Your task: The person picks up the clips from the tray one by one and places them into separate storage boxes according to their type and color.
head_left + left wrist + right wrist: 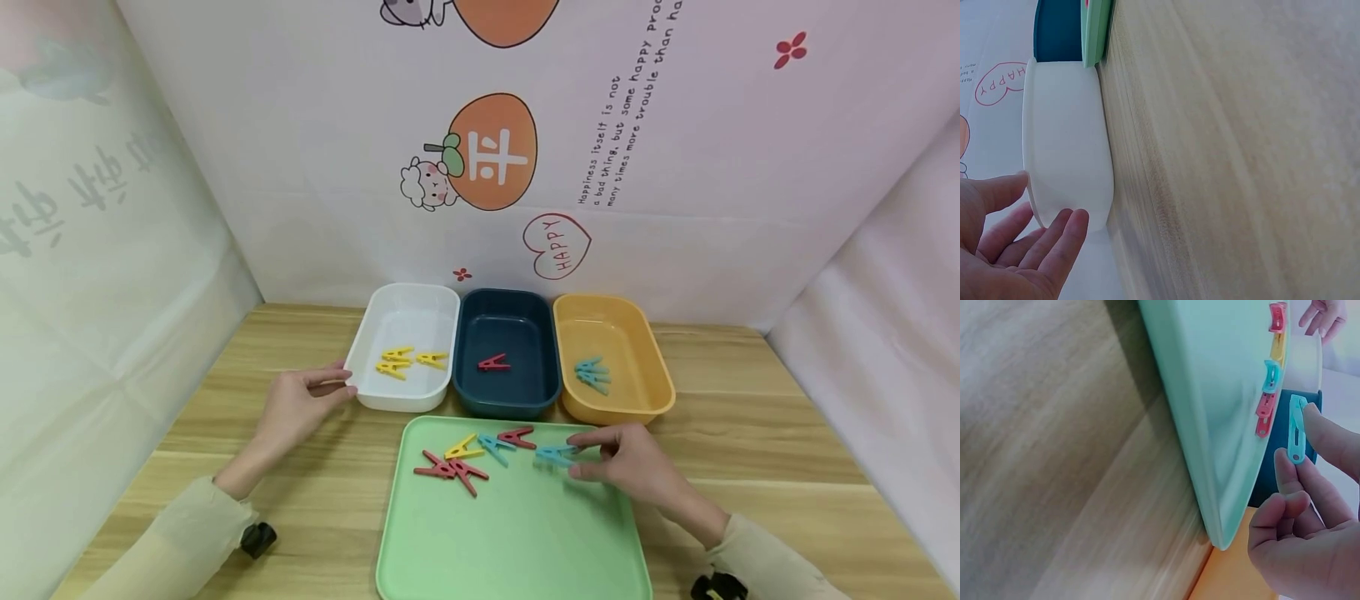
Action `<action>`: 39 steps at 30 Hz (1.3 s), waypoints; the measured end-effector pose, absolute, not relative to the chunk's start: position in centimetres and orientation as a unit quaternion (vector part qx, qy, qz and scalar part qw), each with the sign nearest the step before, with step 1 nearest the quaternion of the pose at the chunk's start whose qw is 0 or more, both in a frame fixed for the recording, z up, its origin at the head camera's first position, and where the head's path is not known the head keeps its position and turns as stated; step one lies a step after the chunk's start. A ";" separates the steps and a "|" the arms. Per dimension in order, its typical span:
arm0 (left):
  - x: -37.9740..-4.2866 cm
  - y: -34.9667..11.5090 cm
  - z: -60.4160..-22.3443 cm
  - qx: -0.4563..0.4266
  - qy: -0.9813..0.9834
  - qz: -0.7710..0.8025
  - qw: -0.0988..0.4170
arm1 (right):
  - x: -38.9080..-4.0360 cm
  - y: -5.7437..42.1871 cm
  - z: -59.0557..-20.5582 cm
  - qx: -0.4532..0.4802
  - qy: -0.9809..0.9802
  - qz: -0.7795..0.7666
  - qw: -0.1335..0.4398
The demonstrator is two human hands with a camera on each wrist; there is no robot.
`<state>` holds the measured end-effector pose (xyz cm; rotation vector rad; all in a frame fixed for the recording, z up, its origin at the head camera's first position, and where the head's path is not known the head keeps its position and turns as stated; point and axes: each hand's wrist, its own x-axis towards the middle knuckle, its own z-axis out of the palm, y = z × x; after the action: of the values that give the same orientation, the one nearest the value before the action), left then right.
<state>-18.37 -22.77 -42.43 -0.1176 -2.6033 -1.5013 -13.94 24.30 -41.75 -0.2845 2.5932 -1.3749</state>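
Observation:
My right hand (630, 462) pinches a light blue clothespin (1297, 430) between thumb and fingers, above the far right part of the green tray (510, 542). Along the tray's far side lie red clothespins (517, 437), a yellow clothespin (464, 447) and another blue clothespin (496, 447). At the near left corner of the white box (401, 402), my left hand (296, 404) has its fingers loosely extended, the thumb right at the rim and the fingertips beside the wall. Three yellow clothespins (393, 367) lie inside that box.
Beyond the tray, a dark blue box (510, 304) with one red clothespin (493, 363) stands between the white box and a yellow-orange box (637, 350). Blue clothespins (592, 375) lie in the latter. A printed cloth (337, 167) hangs behind the wooden table (315, 517).

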 end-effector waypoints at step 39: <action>-18.5 -22.9 -42.7 -0.050 -0.867 -0.489 0.079 | -17.4 27.2 -34.9 -0.079 0.879 -0.466 0.057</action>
<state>-18.53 -22.88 -42.66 -0.1503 -2.5942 -1.4637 -17.45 27.21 -34.87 -0.2397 2.6661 -1.4136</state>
